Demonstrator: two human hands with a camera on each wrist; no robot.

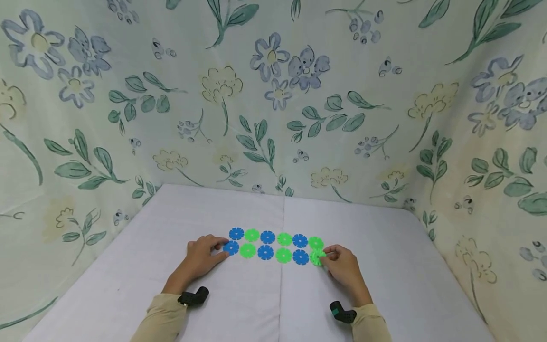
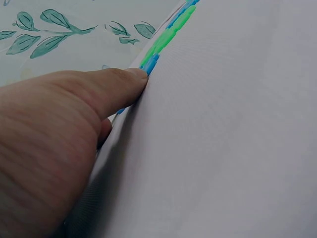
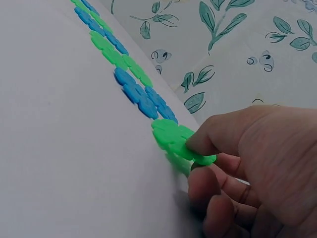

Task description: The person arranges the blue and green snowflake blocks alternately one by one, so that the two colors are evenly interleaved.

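Two rows of flat, notched plastic discs lie side by side on the white cloth, blue ones (image 1: 267,237) and green ones (image 1: 284,255) mostly alternating. At the left end of the near row, my left hand (image 1: 204,256) grips a blue disc (image 1: 231,247) at its edge between thumb and fingers. In the left wrist view the thumb (image 2: 119,87) meets that disc's rim. My right hand (image 1: 342,268) pinches a green disc (image 3: 173,136) at the near row's right end. This disc is tilted, with more green showing beneath it. The fingers partly cover it.
White cloth (image 1: 239,304) covers the table, with a seam running down its middle. Floral curtains (image 1: 273,142) hang behind and along both sides. Black wrist devices (image 1: 193,296) sit on both forearms, below the sleeves' cuffs.
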